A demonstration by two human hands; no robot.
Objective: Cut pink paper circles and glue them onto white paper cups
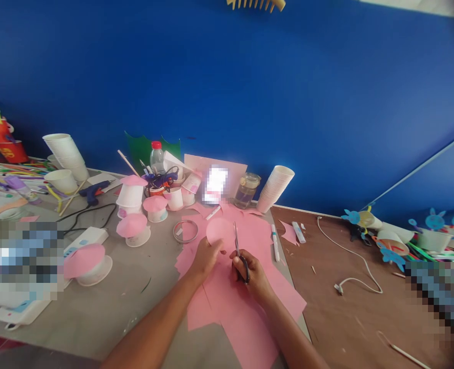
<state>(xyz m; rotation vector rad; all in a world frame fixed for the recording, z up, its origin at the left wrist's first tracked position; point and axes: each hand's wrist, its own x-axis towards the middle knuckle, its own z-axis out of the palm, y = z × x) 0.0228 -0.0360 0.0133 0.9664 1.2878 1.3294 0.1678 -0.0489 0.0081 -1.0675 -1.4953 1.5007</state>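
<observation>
One head-worn camera faces forward and down, near the table [96,312]

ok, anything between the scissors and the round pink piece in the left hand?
Nothing visible beside the upper part of the round piece, just pink paper beneath. Lower down, fingertips of the left hand lie toward the scissors.

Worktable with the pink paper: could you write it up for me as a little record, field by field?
Left hand: holds a rounded pink paper piece
Right hand: holds scissors, blades pointing away from the person
Beneath both: pink paper sheets
Left side: glue gun, cups with pink paper tops
Behind: lidded jar, stacked white cups, blue wall
Right side: white cable
</observation>
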